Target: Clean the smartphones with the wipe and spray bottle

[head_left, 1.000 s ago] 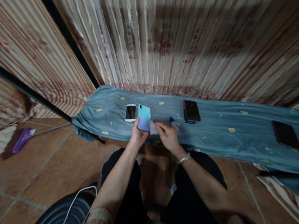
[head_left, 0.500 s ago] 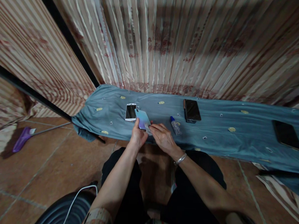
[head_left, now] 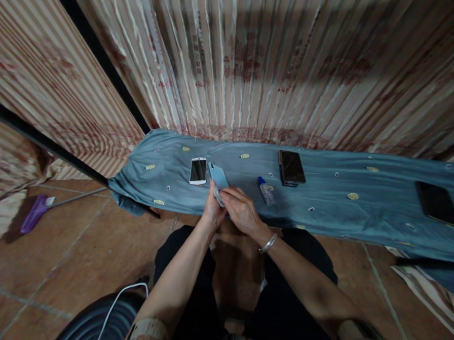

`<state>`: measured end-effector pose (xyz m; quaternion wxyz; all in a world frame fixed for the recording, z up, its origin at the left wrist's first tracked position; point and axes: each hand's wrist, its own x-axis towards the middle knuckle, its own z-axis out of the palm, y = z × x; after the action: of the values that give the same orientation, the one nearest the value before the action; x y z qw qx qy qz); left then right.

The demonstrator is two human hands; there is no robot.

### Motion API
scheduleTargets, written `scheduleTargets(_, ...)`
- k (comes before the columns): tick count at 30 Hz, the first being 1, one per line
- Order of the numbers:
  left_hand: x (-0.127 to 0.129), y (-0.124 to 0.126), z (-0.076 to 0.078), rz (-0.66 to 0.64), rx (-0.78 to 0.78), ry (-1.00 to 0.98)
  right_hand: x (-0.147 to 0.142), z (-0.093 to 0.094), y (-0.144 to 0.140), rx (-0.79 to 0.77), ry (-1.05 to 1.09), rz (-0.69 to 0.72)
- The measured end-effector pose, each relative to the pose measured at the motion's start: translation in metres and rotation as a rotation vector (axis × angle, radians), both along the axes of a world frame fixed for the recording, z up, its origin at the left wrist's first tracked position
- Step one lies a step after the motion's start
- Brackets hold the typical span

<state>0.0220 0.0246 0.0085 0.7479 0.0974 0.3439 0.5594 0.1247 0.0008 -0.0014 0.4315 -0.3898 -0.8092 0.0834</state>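
Fingers of the left hand [head_left: 214,212] clasp the blue phone [head_left: 218,176] by its edges at the counter's [head_left: 324,205] six o'clock; right hand [head_left: 240,210] pinches a wipe [head_left: 218,196] against it. Glassy, slippery, breakable, I judge.

A blue cloth [head_left: 324,205] carries a white phone [head_left: 198,170], small bottle [head_left: 266,192] and dark phones [head_left: 291,168].
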Motion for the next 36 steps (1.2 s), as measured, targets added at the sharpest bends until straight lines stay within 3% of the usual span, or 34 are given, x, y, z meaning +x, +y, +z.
scheduleTargets(4,0.005,-0.010,0.005,0.022,-0.003,-0.062,0.002,-0.001,0.005,-0.048,0.008,-0.057)
scheduleTargets(15,0.021,-0.024,0.007,-0.074,0.061,-0.055,0.017,-0.006,0.033,-0.034,0.001,-0.239)
scheduleTargets(25,0.021,-0.027,-0.001,-0.123,0.252,0.060,0.027,-0.004,0.037,-0.051,0.000,-0.285)
scheduleTargets(36,0.017,-0.032,-0.005,-0.198,0.157,0.134,0.038,-0.004,0.050,-0.036,0.066,-0.329)
